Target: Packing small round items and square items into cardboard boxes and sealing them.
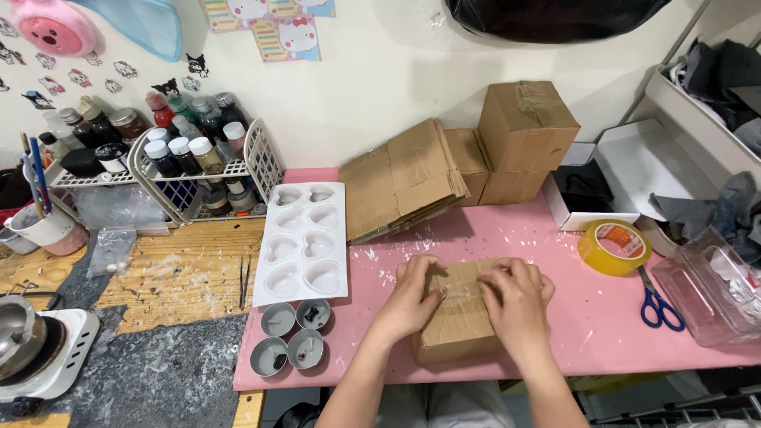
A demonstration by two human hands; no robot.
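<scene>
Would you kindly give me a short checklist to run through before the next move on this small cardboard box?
1. Both hands on the box: left hand and right hand press on the small cardboard box: ok.
2. Clear tape across the top flaps: ok.
3. Seam fully closed: cannot tell, fingers cover it.
4. Tape roll near the right hand: ok.
5. Blue scissors lying beside the roll: ok.

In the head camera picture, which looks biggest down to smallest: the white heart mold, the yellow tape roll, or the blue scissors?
1. White heart mold, biggest by far.
2. Yellow tape roll.
3. Blue scissors, though these last two look nearly alike.
</scene>
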